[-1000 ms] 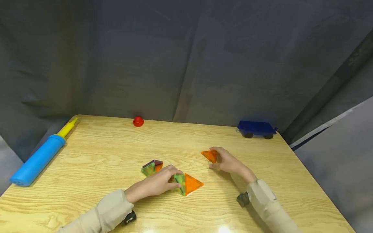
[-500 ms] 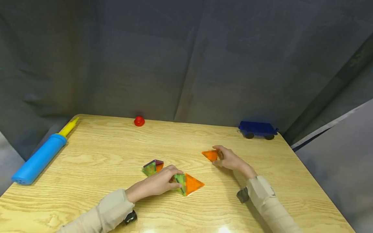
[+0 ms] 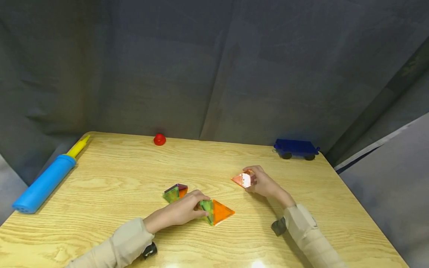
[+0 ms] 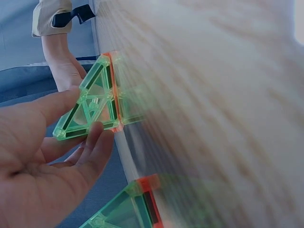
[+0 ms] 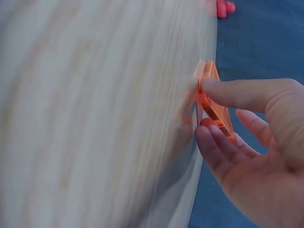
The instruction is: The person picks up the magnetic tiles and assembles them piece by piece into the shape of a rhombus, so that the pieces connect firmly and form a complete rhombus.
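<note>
In the head view my left hand (image 3: 182, 210) pinches a clear green triangular magnetic tile (image 3: 207, 211) between thumb and fingers. The left wrist view has this green tile (image 4: 88, 107) standing on edge against a thin orange edge at the table. An orange triangular tile (image 3: 222, 212) lies just right of it on the tabletop. Farther right, my right hand (image 3: 264, 185) holds another orange triangular tile (image 3: 241, 180) by its edges, tilted and glaring with light. Behind my left hand sits a small group: a green tile (image 3: 171, 194), a purple tile (image 3: 180, 185) and an orange piece, partly hidden.
A blue and yellow hand pump (image 3: 47, 184) lies along the left edge of the wooden table (image 3: 127, 167). At the back are a small red object (image 3: 159, 139) and a dark blue toy wagon (image 3: 296, 148). A dark curtain (image 3: 167, 67) hangs behind the table.
My right hand has shifted slightly away from me and tilted its orange tile, whose face now reflects bright light. The left hand and the tiles by it stay in place.
</note>
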Demonstrator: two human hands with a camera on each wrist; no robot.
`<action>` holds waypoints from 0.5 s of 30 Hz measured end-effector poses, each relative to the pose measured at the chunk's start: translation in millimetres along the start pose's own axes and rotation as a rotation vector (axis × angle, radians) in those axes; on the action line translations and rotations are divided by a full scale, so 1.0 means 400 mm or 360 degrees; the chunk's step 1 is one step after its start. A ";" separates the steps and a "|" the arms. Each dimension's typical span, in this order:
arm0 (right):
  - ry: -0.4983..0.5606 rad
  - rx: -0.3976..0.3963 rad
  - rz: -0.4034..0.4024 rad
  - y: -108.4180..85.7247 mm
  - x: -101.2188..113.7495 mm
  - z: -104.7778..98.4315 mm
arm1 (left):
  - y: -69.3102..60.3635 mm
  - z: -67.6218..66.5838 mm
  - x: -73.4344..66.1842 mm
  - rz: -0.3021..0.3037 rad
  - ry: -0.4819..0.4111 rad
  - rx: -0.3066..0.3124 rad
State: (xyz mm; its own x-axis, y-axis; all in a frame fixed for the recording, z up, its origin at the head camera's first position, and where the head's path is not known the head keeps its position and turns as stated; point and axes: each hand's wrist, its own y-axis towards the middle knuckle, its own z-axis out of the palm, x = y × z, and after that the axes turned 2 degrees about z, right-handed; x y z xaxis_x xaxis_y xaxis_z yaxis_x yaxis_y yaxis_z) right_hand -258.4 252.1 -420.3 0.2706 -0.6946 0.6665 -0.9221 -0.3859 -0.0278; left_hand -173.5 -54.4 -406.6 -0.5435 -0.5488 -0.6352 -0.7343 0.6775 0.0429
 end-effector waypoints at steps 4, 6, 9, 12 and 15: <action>0.0040 -0.0021 -0.0026 -0.004 -0.001 0.002 | -0.001 -0.001 -0.002 0.0004 -0.0011 -0.0007; 0.0071 -0.0013 -0.0043 -0.005 -0.003 0.001 | -0.001 -0.002 -0.003 0.0002 -0.0013 -0.0008; 0.0093 0.0008 -0.0064 -0.006 -0.005 0.001 | -0.001 -0.002 -0.002 0.0001 -0.0019 -0.0006; 0.0086 0.0022 -0.0081 -0.006 -0.004 0.002 | -0.001 -0.001 -0.001 0.0003 -0.0028 0.0002; 0.0099 0.0033 -0.0101 -0.008 0.001 0.003 | -0.002 -0.001 0.000 0.0010 -0.0036 0.0005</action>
State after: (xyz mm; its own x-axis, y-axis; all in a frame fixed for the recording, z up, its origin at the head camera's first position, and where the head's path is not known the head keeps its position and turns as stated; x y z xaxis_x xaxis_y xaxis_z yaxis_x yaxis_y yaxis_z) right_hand -255.0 252.4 -420.8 0.3098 -0.6298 0.7123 -0.8976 -0.4408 0.0007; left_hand -173.1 -55.1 -406.2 -0.5389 -0.5331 -0.6522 -0.7295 0.6826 0.0448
